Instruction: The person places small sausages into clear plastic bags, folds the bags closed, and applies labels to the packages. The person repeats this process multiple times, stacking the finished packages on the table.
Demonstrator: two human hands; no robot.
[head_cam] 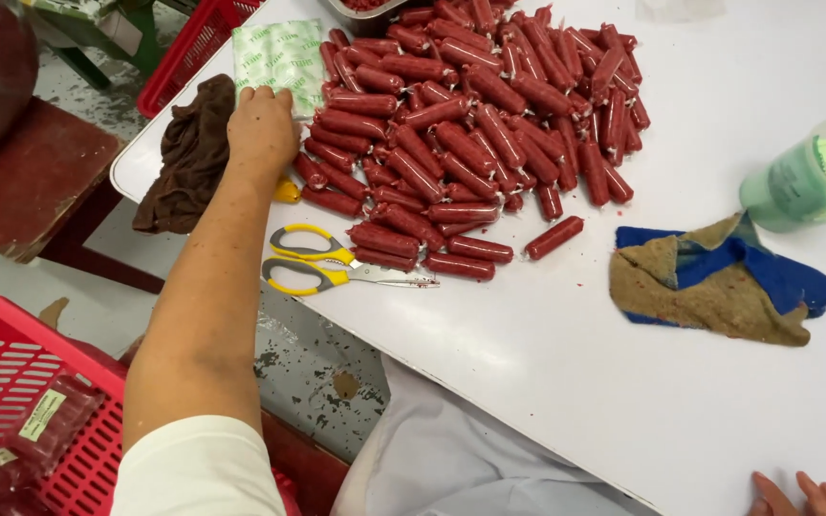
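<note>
A red basket sits low at the left. The left hand stretches over the white counter, fingers spread flat on a green-and-white packet, gripping nothing. The packet lies near the counter's far left corner, its long axis running away from the person. Just below, yellow-handled scissors point right. The heap of red sausages follows, then a blue-and-tan cloth. The right hand shows only fingertips resting loose at the counter's near edge.
</note>
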